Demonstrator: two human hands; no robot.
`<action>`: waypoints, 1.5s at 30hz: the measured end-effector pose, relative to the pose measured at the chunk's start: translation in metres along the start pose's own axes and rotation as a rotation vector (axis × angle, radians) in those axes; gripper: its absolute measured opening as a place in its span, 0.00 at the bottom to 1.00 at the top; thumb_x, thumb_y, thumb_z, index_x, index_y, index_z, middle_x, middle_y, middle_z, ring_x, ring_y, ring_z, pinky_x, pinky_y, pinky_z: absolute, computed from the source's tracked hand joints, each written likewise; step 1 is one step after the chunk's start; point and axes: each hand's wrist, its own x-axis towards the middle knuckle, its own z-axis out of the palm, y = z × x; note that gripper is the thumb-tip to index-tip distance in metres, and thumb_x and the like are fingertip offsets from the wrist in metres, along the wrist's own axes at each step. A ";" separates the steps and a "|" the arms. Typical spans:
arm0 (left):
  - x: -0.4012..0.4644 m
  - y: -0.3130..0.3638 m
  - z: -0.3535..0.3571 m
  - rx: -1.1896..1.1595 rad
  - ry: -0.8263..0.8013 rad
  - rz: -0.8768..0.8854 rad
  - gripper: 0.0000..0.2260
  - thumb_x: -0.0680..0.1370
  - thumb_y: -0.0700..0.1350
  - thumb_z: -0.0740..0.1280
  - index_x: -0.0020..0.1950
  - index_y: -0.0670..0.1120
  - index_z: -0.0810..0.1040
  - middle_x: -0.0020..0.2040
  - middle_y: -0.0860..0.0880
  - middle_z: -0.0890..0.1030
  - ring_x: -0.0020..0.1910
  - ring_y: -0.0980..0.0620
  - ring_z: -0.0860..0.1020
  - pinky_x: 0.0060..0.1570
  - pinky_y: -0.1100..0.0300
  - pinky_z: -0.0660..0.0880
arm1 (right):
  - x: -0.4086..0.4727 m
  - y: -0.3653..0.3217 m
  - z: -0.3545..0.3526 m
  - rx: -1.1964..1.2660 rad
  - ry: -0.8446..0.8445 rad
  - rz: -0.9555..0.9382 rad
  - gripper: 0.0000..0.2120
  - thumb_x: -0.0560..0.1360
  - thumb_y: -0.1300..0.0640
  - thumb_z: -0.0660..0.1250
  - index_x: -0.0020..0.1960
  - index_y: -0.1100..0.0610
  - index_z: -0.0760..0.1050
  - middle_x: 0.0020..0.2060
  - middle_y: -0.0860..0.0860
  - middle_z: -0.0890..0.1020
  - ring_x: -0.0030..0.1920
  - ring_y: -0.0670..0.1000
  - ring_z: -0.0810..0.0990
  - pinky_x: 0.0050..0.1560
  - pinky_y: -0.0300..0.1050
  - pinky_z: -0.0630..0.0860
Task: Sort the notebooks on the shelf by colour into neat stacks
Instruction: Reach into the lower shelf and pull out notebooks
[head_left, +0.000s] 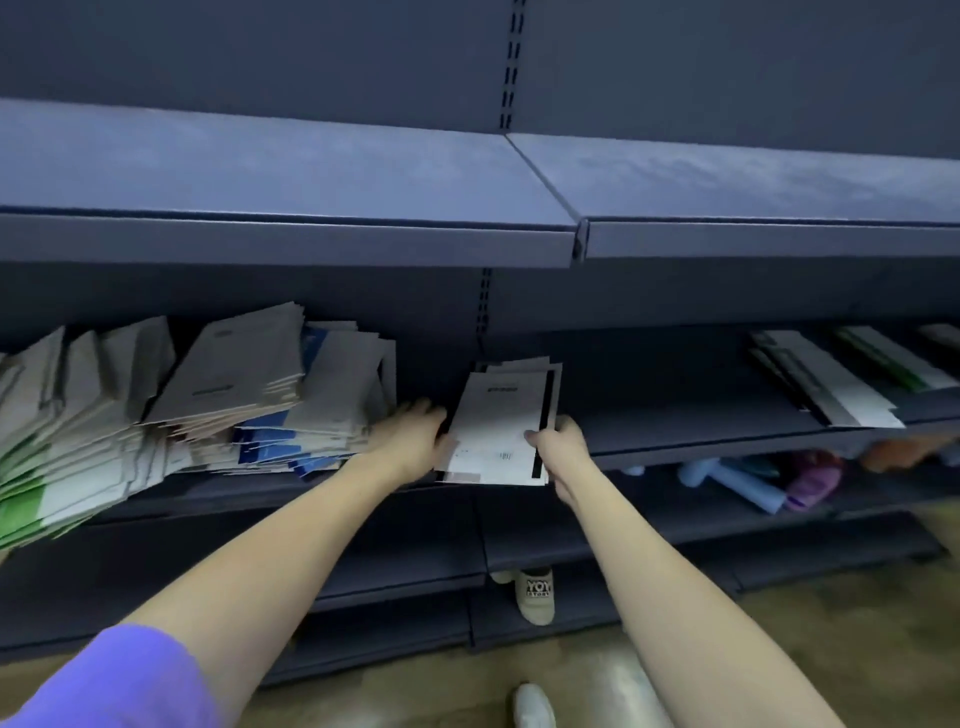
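Two hands are being used here. A small stack of white notebooks with black spines (501, 421) is being held at the front edge of the middle shelf (675, 431); how many are in it can't be counted. The stack's right edge is being pinched by the right hand (558, 441), fingers curled round it. The left edge is being touched by the left hand (410, 436); whether those fingers are really gripping can't be told. One big messy pile of grey, blue and green notebooks (208, 400) is being left just to the left. A few more notebooks (831, 379) are lying far right. Dark blue metal shelving is being faced, with a brownish floor (857, 649) below.
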 end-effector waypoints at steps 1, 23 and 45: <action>0.001 0.004 0.002 0.001 -0.004 0.023 0.17 0.83 0.55 0.58 0.67 0.48 0.72 0.65 0.47 0.72 0.63 0.44 0.71 0.52 0.51 0.75 | -0.005 0.006 -0.009 0.020 0.019 0.021 0.15 0.79 0.65 0.63 0.65 0.59 0.70 0.58 0.55 0.80 0.58 0.56 0.78 0.56 0.49 0.77; -0.002 0.147 0.001 -0.923 -0.063 -0.114 0.26 0.84 0.43 0.60 0.79 0.40 0.55 0.71 0.41 0.70 0.62 0.47 0.72 0.56 0.59 0.67 | -0.069 0.025 -0.120 0.335 -0.031 0.126 0.18 0.81 0.70 0.59 0.66 0.55 0.74 0.58 0.53 0.83 0.58 0.56 0.81 0.58 0.60 0.79; 0.011 0.353 0.041 -1.004 0.019 -0.174 0.15 0.85 0.46 0.57 0.70 0.45 0.59 0.55 0.43 0.76 0.48 0.45 0.78 0.51 0.46 0.78 | -0.059 0.056 -0.337 0.090 0.559 -0.174 0.13 0.78 0.64 0.59 0.59 0.52 0.69 0.43 0.51 0.77 0.40 0.52 0.74 0.38 0.45 0.70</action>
